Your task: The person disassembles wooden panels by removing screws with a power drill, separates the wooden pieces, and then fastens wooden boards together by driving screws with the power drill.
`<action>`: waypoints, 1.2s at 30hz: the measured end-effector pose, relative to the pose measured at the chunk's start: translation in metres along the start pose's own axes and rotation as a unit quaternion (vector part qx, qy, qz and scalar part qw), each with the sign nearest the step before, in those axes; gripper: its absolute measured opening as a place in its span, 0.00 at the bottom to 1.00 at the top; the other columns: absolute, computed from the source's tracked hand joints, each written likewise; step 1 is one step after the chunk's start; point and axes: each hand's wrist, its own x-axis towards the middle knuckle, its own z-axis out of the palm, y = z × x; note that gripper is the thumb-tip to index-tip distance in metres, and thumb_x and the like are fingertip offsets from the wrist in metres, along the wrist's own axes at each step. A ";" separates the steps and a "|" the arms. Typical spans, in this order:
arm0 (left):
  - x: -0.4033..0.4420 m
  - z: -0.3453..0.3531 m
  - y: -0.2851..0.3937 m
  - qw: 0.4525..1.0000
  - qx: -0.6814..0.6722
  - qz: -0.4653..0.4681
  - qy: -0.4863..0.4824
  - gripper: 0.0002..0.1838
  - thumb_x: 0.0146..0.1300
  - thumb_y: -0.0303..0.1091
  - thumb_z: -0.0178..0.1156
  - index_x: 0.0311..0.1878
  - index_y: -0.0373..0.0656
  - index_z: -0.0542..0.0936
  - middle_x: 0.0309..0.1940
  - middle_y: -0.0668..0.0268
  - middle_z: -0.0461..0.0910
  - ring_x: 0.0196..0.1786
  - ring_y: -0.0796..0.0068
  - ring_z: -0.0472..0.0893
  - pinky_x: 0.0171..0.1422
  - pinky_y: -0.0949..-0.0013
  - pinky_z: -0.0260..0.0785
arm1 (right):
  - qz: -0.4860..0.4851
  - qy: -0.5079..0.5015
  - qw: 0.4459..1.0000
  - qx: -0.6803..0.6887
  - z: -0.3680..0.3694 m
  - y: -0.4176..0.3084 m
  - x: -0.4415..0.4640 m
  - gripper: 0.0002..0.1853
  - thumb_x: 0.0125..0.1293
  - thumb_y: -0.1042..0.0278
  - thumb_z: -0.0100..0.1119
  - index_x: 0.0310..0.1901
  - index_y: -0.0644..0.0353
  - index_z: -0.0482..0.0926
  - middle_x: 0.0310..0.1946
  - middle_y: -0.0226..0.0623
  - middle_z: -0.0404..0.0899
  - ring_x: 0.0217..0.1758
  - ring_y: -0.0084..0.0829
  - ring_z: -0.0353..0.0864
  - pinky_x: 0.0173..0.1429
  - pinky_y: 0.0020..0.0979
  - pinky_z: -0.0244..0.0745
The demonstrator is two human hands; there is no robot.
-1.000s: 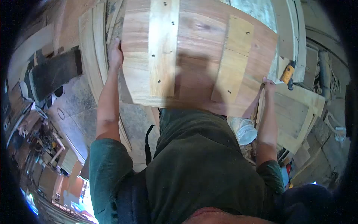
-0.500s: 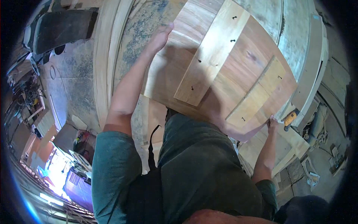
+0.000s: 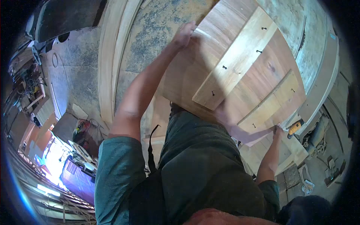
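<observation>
Dusty floor (image 3: 150, 32) lies beyond my grip: left hand (image 3: 184, 35) and right hand (image 3: 278, 131) hold opposite edges of a wooden panel (image 3: 258, 80); any shift calls for both.

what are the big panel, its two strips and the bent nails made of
The panel looks like smooth bare wood, with reddish grain and a knot. The paler strip and yellower strip look like unpainted wood too, by colour and grain. The nails are probably dark metal, being thin and hooked; their finish is unclear.
</observation>
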 end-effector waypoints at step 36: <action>-0.029 0.010 0.048 0.950 0.289 0.100 0.056 0.18 0.77 0.43 0.45 0.39 0.40 0.78 0.29 0.47 0.82 0.38 0.39 0.81 0.44 0.46 0.73 | -0.082 -0.032 0.982 0.166 0.009 0.007 -0.026 0.13 0.69 0.64 0.66 0.29 0.58 0.76 0.17 0.30 0.71 0.20 0.25 0.70 0.25 0.30 0.65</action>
